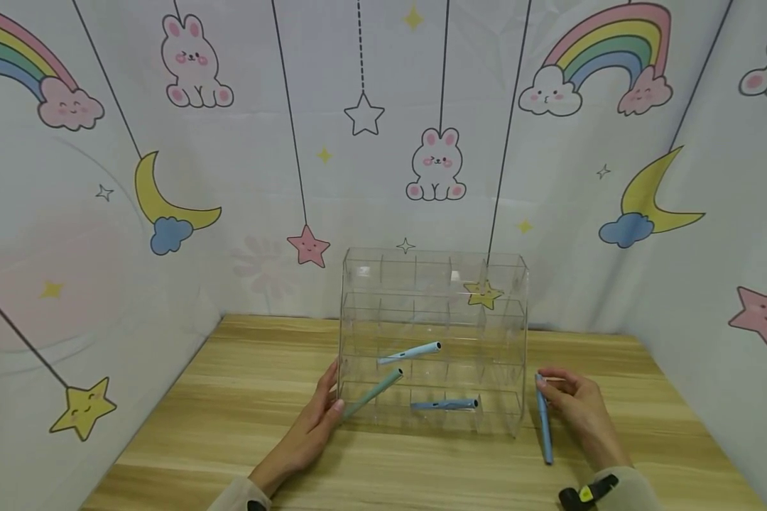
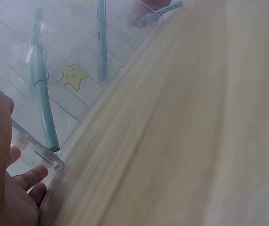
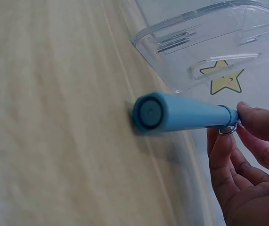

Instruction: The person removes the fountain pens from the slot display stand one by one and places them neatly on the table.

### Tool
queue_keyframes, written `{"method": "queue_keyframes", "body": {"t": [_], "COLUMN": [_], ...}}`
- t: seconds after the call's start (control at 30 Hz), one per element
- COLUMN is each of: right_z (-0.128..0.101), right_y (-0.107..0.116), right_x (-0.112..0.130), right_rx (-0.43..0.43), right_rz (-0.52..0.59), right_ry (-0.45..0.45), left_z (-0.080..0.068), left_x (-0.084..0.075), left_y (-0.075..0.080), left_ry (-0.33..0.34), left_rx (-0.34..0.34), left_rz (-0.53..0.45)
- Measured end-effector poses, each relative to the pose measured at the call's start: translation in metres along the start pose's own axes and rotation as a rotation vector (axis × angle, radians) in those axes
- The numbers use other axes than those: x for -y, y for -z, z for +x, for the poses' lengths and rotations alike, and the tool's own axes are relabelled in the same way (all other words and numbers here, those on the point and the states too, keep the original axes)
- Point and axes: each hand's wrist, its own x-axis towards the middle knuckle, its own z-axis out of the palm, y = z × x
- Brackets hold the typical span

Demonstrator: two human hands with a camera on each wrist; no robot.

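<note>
A clear plastic rack point(image 1: 431, 369) with rows of compartments stands on the table. My left hand point(image 1: 309, 419) grips its lower left side, thumb in front. In the rack lie a green pen point(image 1: 373, 392), slanting near that thumb, a pale blue pen point(image 1: 410, 353) higher up, and a blue pen point(image 1: 446, 404) lying nearly level in the bottom row. To the right of the rack, my right hand point(image 1: 578, 408) pinches another blue pen point(image 1: 545, 426) near its upper end. This pen's other end points down toward me; the right wrist view shows its round end point(image 3: 150, 113) close over the table.
The wooden table point(image 1: 230, 397) is enclosed by a white cloth backdrop point(image 1: 262, 177) printed with rainbows, rabbits, moons and stars. Behind the rack, the backdrop shows through the clear plastic. A dark strap point(image 1: 588, 492) sits at my right sleeve.
</note>
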Motion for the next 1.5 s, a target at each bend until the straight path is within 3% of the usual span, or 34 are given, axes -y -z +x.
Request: {"method": "queue_keyframes", "body": {"t": [0.4,0.93,1.2,1.37,1.5], "right_z": [0.003,0.003,0.003,0.003,0.002], "right_y": [0.001,-0.003,-0.004,-0.006,-0.010], "right_x": [-0.008,-0.009,-0.010,-0.011,-0.012], "right_rx": [0.002,-0.022,-0.027,-0.077,-0.094], "right_rz": [-0.013,-0.109,-0.216,-0.316,-0.318], "right_ry": [-0.028,0.003,-0.019,0.016,0.055], "left_z": [-0.001,0.000,0.002,0.007,0.012], "left_x": [-0.001,-0.001,-0.002,-0.008,-0.014], "left_y": [-0.004,-0.002,-0.002,-0.003,-0.002], "left_ry": [-0.023,-0.033,-0.001,0.041,0.084], "left_rx": [-0.095,-0.094,-0.113,-0.134,-0.159], "left_rz": [0.029,0.053,0.048,0.094,0.096]}}
